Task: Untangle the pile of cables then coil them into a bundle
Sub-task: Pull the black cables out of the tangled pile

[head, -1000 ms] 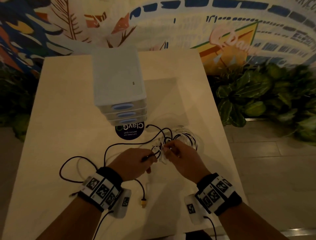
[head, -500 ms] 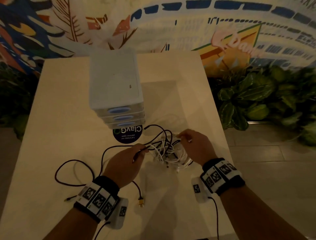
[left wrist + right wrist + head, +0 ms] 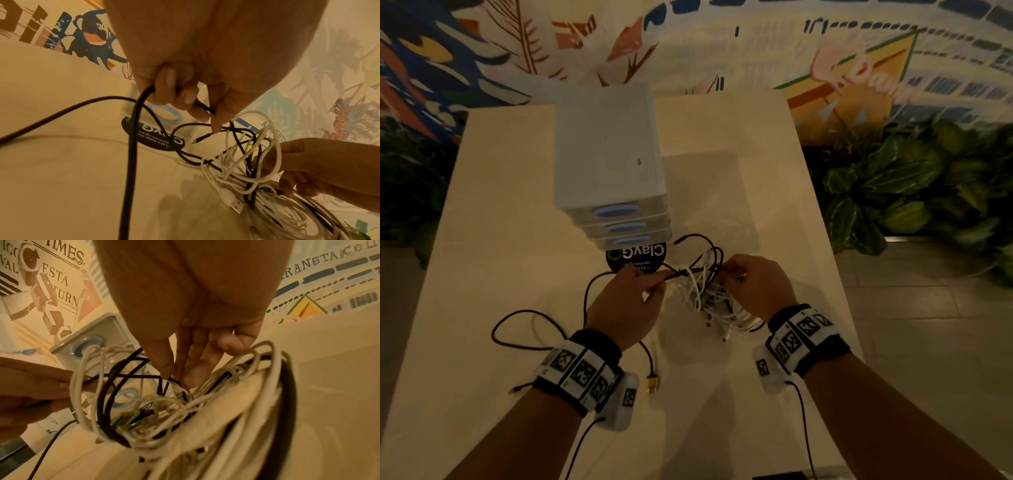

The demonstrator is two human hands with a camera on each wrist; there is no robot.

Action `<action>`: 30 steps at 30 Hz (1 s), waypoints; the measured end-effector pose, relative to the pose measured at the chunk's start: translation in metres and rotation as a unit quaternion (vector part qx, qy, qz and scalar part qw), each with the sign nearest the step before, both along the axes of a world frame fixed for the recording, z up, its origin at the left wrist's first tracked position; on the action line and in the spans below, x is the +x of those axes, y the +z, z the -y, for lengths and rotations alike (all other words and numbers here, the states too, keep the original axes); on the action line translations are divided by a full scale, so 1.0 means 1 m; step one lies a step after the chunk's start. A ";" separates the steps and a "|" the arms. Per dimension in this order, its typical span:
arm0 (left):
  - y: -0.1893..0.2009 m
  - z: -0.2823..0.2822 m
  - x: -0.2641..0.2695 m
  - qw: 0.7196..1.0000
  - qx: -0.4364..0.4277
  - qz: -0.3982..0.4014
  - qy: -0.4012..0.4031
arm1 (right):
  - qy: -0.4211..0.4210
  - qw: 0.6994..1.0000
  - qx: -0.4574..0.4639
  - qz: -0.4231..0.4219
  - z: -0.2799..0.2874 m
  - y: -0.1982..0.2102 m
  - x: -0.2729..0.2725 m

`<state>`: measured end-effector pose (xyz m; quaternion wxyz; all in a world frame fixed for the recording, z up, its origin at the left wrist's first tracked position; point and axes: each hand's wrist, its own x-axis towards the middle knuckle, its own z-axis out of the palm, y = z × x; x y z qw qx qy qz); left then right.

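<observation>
- My left hand (image 3: 627, 301) holds the thin black braided cable (image 3: 131, 146): the fingers are curled around it and the thumb presses it, as the left wrist view shows.
- From this hand the black cable goes back toward 7 o'clock, makes a loop on the cream tabletop (image 3: 493, 240) and ends in a small gold plug (image 3: 653, 383) near my left wrist.
- My right hand (image 3: 756, 284) pinches strands at the top of the tangled pile of white and black cables (image 3: 717, 301); in the right wrist view the fingertips (image 3: 167, 369) close on a thin black strand.
- The pile hangs between my two hands, and its lower part with white plugs lies near the tabletop at 5 o'clock from the middle.
- At 12 o'clock from the pile stands a white plastic drawer box with blue oval handles (image 3: 609, 164).
- A round dark sticker with white letters (image 3: 637, 258) lies on the tabletop, just in front of this box.
</observation>
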<state>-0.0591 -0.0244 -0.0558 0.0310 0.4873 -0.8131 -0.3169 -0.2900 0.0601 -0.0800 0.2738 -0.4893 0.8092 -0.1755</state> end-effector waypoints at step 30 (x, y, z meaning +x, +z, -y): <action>0.008 0.003 0.008 0.991 -0.053 -0.120 0.021 | 0.136 0.987 -0.064 0.050 0.007 0.011 -0.002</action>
